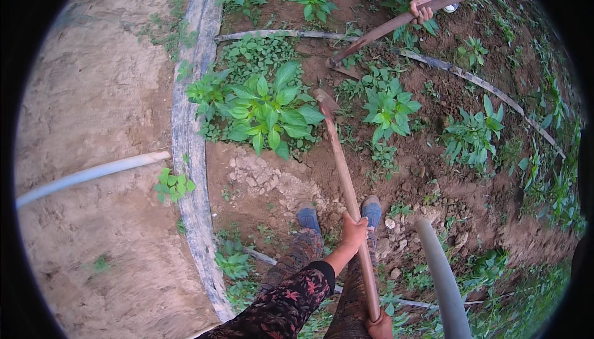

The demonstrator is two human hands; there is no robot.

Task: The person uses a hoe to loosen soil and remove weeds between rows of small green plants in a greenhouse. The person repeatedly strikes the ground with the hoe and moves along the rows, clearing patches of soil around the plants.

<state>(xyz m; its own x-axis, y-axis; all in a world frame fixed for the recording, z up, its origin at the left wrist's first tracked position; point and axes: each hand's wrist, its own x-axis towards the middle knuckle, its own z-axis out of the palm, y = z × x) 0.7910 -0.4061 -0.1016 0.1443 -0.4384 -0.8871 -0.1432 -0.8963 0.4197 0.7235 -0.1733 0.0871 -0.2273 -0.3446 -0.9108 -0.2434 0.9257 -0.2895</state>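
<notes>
My left hand (355,230) is closed around the middle of a hoe's wooden handle (341,167). Lower down, near the bottom edge of the view, my right hand (380,326) grips the handle's end and is partly cut off. The hoe's head (327,101) rests at the soil between a large leafy green plant (271,109) and a smaller leafy plant (390,109). Low weeds (260,55) grow close around the large plant. My blue shoes (308,216) stand on bare soil on either side of the handle.
A co-worker's hand (421,9) holds another hoe (394,23), its blade low near mine. A flat grey strip (188,153) borders the bed; a thin tube (468,76) crosses it. Pipes stand at left (93,174) and right (441,274). More plants (475,134) grow rightward.
</notes>
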